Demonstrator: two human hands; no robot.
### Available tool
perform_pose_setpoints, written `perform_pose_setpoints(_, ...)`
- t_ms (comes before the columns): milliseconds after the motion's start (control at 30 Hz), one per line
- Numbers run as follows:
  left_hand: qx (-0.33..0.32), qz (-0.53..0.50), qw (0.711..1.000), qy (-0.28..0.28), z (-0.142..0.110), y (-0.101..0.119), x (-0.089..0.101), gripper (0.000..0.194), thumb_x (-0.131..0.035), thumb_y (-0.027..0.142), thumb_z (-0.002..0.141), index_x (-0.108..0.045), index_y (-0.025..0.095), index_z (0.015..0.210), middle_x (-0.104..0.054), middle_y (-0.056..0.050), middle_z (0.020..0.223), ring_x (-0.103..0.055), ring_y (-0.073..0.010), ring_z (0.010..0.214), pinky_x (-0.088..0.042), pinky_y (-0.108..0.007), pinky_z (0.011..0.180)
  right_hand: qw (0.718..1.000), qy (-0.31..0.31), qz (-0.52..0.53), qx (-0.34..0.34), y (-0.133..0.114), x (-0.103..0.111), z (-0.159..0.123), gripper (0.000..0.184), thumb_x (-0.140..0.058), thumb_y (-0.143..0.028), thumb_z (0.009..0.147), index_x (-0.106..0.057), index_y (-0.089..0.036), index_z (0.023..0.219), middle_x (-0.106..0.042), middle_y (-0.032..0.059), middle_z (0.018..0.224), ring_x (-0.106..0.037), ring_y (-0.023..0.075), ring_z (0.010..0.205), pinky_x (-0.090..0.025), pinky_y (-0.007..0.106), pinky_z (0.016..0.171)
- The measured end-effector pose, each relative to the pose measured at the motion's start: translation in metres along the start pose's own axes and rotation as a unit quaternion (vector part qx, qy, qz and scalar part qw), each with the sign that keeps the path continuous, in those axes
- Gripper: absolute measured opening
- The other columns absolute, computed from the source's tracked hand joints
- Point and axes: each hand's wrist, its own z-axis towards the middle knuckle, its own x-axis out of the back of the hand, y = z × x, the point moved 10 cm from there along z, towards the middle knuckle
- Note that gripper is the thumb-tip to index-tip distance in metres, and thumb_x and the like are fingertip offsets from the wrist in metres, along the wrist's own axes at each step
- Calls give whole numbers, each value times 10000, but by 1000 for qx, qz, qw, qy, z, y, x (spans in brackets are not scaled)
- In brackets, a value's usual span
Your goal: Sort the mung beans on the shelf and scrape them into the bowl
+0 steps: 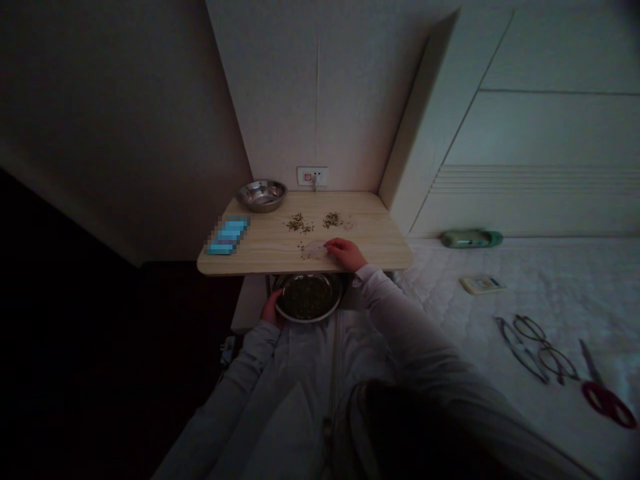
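My left hand (273, 309) grips the left rim of a round metal bowl (309, 321), held at my lap just below the table's front edge. Inside it lies a layer of small dark grains (306, 293). Over the front of the small wooden table (250, 257), my right hand (349, 255) pinches a thin, translucent flat piece (315, 250) resting close to the tabletop; its exact kind is unclear. A few loose grains lie beside that piece. Farther back are two small scatterings of greenish grains, one on the left (297, 224) and one on the right (332, 219).
A second metal bowl (263, 205) stands at the table's back left, with a pixelated phone-like screen (228, 235) in front. A wall socket (313, 177) is behind. On the bed at right lie a green object (471, 239), a remote (483, 285), glasses (545, 347) and red-handled scissors (607, 403).
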Motion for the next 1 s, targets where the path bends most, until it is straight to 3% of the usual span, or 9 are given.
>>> perform_pose_setpoints(633, -16, -2, 1000, -18, -4, 4, -6, 179, -477, 201, 694, -630, 137, 629, -666, -64, 609, -619, -208, 803, -463, -305, 773, 1000, -19, -21, -2, 4, -4, 2, 176, -500, -236, 682, -623, -186, 797, -623, -20, 650, -528, 109, 641, -402, 255, 689)
perform_pose_setpoints(1000, -18, 1, 1000, 5, 0, 5, 0, 153, -483, 195, 687, -621, 142, 647, -661, -58, 595, -611, -219, 830, -467, -326, 773, 1000, -4, -16, 7, 1, -2, 1, 202, -480, -258, 701, -625, -182, 820, -628, -13, 662, -535, 104, 628, -412, 253, 681)
